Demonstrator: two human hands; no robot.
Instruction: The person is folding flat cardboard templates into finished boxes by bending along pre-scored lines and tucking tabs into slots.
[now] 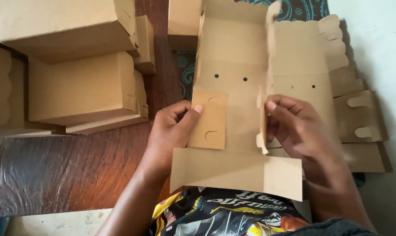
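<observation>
Over my lap, I am holding a flat cardboard box blank point(233, 109), its long axis running away from me. My left hand point(171, 131) is pinching its side flap point(209, 120); my right hand point(294, 126) is gripping the upright flap. Folded boxes point(82, 87) are sitting left.

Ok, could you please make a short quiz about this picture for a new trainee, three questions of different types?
1. True or false: the left hand presses a side flap of the flat cardboard box blank.
2. Multiple choice: where do the finished folded boxes stand? A) on the wooden table, to the left of the hands; B) on the person's lap; C) on top of the blank.
3. Fill in: the right hand holds the other side flap, which stands nearly ____.

Key: 1 true; 2 A; 3 upright.
</observation>
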